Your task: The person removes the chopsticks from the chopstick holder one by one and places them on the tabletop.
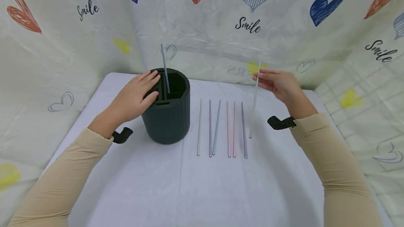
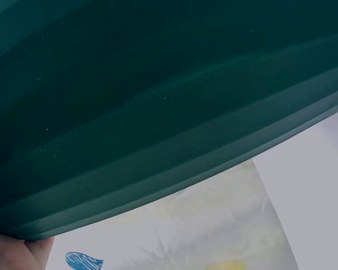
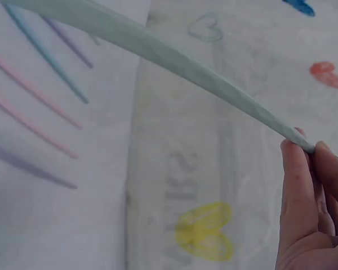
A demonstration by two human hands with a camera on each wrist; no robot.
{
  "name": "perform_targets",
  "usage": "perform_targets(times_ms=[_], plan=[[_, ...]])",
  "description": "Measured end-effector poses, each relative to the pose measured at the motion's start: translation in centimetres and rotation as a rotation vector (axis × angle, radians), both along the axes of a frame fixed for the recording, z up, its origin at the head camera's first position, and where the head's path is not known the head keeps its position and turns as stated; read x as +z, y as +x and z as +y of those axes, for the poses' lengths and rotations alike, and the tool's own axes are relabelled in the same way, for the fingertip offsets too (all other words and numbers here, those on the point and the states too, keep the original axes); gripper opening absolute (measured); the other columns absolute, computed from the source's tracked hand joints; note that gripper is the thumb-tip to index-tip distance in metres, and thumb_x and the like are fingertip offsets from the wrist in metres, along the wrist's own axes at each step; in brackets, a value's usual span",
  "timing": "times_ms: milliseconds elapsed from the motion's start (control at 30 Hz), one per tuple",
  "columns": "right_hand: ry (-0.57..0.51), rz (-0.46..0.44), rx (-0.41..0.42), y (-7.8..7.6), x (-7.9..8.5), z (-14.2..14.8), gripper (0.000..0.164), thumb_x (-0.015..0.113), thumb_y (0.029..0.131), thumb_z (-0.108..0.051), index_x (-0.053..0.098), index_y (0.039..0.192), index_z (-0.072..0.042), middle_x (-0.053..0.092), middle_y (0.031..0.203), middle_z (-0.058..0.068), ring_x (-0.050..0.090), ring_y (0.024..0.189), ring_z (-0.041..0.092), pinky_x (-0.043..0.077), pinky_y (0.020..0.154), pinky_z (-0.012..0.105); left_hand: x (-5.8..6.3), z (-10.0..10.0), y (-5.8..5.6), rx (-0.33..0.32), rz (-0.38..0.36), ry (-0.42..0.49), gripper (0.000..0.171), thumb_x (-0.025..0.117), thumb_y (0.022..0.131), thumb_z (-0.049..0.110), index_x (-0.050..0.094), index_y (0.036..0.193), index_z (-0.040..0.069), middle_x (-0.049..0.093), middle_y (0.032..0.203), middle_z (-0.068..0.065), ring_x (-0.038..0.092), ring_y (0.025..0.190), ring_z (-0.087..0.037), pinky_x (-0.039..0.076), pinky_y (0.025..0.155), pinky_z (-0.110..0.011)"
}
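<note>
A dark green utensil holder with several compartments stands on the left side of the table. My left hand rests over its top left rim with the fingers laid across it; part of the hand shows at the corner of the left wrist view. One blue-grey chopstick stands tilted in the holder's large right compartment. My right hand pinches a pale green chopstick near its upper end between thumb and fingers. That chopstick hangs nearly upright; whether its lower end touches the table I cannot tell.
Between the hands lie a light green chopstick, a greyish purple one, a blue one, two pink chopsticks and a purple one, roughly side by side. A heart-printed curtain hangs behind the white table.
</note>
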State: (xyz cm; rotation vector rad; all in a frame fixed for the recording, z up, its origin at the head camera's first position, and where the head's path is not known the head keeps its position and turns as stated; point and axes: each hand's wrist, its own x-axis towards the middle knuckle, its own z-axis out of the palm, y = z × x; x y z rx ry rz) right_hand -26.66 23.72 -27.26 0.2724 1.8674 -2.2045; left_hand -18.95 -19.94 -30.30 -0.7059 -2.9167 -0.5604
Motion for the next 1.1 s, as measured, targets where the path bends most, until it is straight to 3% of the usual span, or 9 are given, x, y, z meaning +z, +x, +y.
perform_targets(times_ms=[267,500,600,700,800,900,1033,1100], plan=[[0.088,-0.158,0.1,-1.8,-5.8,4.0,0.028,0.058,0.098,-0.002,0.075,0.08,-0.016,0.077,0.08,-0.001,0.076,0.077,0.009,0.061,0.075,0.02,-0.1,0.0,-0.2,-0.006,-0.001,-0.004,0.058,0.04,0.106,0.032,0.03,0.156,0.004,0.023,0.166,-0.012,0.014,0.156,-0.033,0.012,0.128,-0.051],[0.122,-0.24,0.083,-2.4,-8.6,4.0,0.023,0.059,0.097,0.0,0.071,0.082,-0.013,0.077,0.078,0.003,0.076,0.076,0.01,0.061,0.073,0.02,0.1,-0.2,-0.1,-0.002,0.005,-0.001,0.057,0.039,0.106,0.031,0.03,0.156,0.004,0.023,0.165,-0.013,0.015,0.155,-0.033,0.013,0.127,-0.052],[0.158,-0.261,0.085,-2.5,-9.6,3.8,0.013,0.059,0.097,0.0,0.068,0.102,-0.008,0.077,0.076,0.002,0.076,0.075,0.009,0.061,0.072,0.019,0.1,-0.2,-0.1,-0.008,0.0,0.001,0.058,0.038,0.107,0.032,0.029,0.156,0.003,0.023,0.165,-0.013,0.014,0.155,-0.034,0.012,0.127,-0.052],[0.204,-0.281,0.083,-2.6,-10.6,3.5,0.039,0.058,0.097,0.0,0.054,0.136,-0.002,0.077,0.075,0.0,0.075,0.074,0.008,0.061,0.07,0.019,0.1,-0.1,-0.1,-0.007,-0.001,-0.001,0.058,0.038,0.106,0.031,0.029,0.156,0.003,0.023,0.166,-0.013,0.014,0.156,-0.033,0.012,0.128,-0.051],[0.224,-0.301,0.064,-2.8,-11.5,3.4,0.058,0.058,0.097,0.001,0.036,0.15,0.006,0.076,0.073,0.0,0.075,0.072,0.008,0.061,0.071,0.019,0.1,-0.1,-0.1,-0.009,0.0,0.002,0.057,0.038,0.106,0.031,0.029,0.156,0.003,0.023,0.165,-0.013,0.014,0.155,-0.033,0.012,0.128,-0.051],[0.236,-0.315,0.039,-3.0,-12.3,3.3,0.052,0.059,0.096,0.002,0.043,0.145,0.006,0.075,0.071,0.0,0.075,0.071,0.008,0.061,0.071,0.02,0.0,-0.1,-0.2,-0.007,0.001,0.002,0.058,0.038,0.106,0.031,0.029,0.156,0.004,0.023,0.166,-0.013,0.014,0.155,-0.033,0.012,0.128,-0.051],[0.266,-0.321,0.029,-3.0,-13.2,3.4,0.034,0.062,0.094,0.003,0.058,0.127,0.003,0.074,0.071,-0.001,0.074,0.069,0.008,0.061,0.072,0.02,-0.1,-0.1,-0.1,-0.007,-0.002,0.002,0.058,0.038,0.106,0.032,0.029,0.156,0.004,0.022,0.166,-0.013,0.014,0.156,-0.033,0.012,0.128,-0.051],[0.291,-0.318,0.031,-2.9,-13.5,3.4,0.034,0.064,0.093,0.003,0.059,0.126,0.003,0.073,0.07,-0.002,0.073,0.068,0.007,0.062,0.072,0.021,-0.1,-0.1,-0.1,-0.01,-0.004,0.006,0.058,0.038,0.106,0.032,0.029,0.156,0.004,0.022,0.166,-0.013,0.014,0.155,-0.033,0.012,0.128,-0.051]])
